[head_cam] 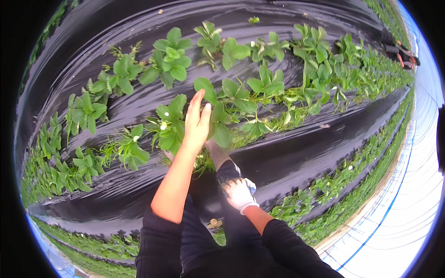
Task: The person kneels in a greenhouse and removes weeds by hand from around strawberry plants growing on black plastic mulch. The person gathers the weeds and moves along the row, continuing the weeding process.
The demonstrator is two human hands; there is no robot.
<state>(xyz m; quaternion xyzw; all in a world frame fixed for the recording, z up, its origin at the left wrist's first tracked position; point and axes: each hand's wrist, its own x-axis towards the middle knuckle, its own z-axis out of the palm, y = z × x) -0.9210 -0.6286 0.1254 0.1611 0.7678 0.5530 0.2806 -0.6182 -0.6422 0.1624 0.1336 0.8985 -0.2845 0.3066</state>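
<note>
My bare left hand [197, 121] is held out flat over a strawberry plant [172, 130] with white flowers, its fingers straight and nothing seen in it. Whether it touches the leaves beside it cannot be told. More strawberry leaves [222, 120] stand just right of its fingers. My right hand [239, 194] wears a white glove with soiled fingertips and rests on my dark-clad leg near the knee. Something blue shows at the glove's edge; what it is cannot be told. The right palm is hidden.
Strawberry plants [121, 74] grow in rows through black plastic mulch film [278, 160]. Grass [288, 120] grows among them. A furrow runs by my legs, with further planted rows [326, 187] beyond. Another person [399, 52] is low down at the far right, near a translucent greenhouse wall [396, 215].
</note>
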